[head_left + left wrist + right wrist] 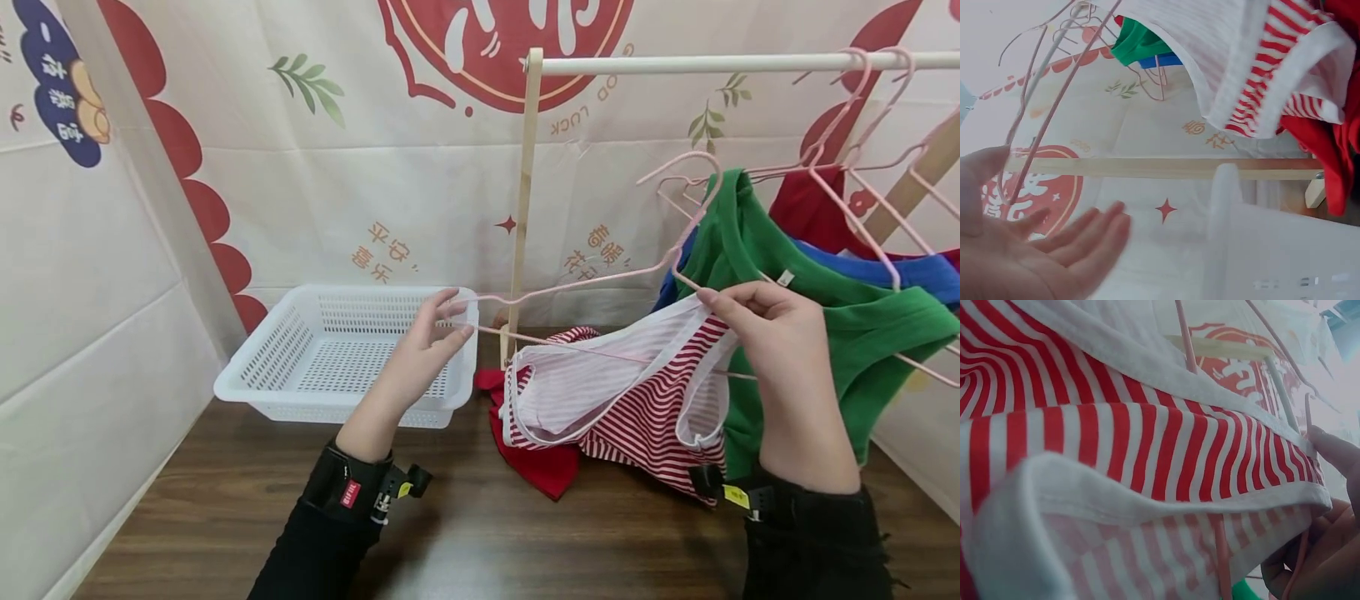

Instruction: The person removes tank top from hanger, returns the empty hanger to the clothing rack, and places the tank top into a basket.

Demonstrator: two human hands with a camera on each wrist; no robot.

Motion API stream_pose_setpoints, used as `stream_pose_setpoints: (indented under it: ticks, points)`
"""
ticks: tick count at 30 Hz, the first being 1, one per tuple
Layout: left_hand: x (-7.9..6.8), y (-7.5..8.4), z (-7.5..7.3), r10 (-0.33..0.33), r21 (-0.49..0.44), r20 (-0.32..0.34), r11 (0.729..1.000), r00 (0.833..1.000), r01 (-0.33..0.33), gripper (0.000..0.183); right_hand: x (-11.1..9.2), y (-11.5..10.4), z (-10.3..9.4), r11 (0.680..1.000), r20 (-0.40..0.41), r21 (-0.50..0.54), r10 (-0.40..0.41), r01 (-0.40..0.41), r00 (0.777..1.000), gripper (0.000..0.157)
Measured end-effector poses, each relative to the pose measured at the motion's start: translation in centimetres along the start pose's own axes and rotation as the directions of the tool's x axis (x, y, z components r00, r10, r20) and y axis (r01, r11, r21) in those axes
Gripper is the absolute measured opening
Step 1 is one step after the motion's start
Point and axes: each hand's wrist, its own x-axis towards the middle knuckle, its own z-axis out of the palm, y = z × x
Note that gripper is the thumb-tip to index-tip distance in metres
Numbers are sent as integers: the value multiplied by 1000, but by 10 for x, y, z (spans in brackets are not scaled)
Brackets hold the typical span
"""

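A pink hanger (pixel 592 286) slants across the middle, its left half partly inside a red-and-white striped tank top (pixel 645 417) with white trim. My right hand (pixel 783 342) pinches the top's shoulder strap close to the hanger's neck; the right wrist view shows thumb and fingers on the striped strap (pixel 1210 456). At the hanger's left end is my left hand (pixel 416 350), thumb apart from the fingers. In the left wrist view its fingers (pixel 1094 240) are straight and loose, with the hanger's end (pixel 1010 194) beside the thumb. The other shoulder of the top hangs below the hanger.
A white perforated basket (pixel 345 408) stands on the wooden table (pixel 465 533) at left. Red cloth (pixel 543 471) lies under the striped top. On the right, a rack with a white rail (pixel 675 64) bears green (pixel 847 333), blue and red garments on pink hangers.
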Motion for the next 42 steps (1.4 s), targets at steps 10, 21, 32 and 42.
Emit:
stream_pose_setpoints:
  ticks: [10, 21, 32, 42]
  points:
    - [-6, 10, -5, 125, 77, 34, 989, 992, -127, 19, -7, -10, 12, 985, 26, -148, -84, 87, 996, 31]
    - [-18, 19, -24, 244, 155, -224, 965, 944, -212, 20, -11, -11, 9, 940, 165, -308, -101, 148, 981, 42]
    - [-23, 18, -55, 276, 133, -334, 961, 901, -244, 19, -4, -4, 3, 908, 173, -402, -52, 119, 983, 50]
    - [-29, 18, -74, 240, 62, -396, 970, 886, -235, 20, 0, 0, 2, 902, 178, -420, -25, 99, 984, 54]
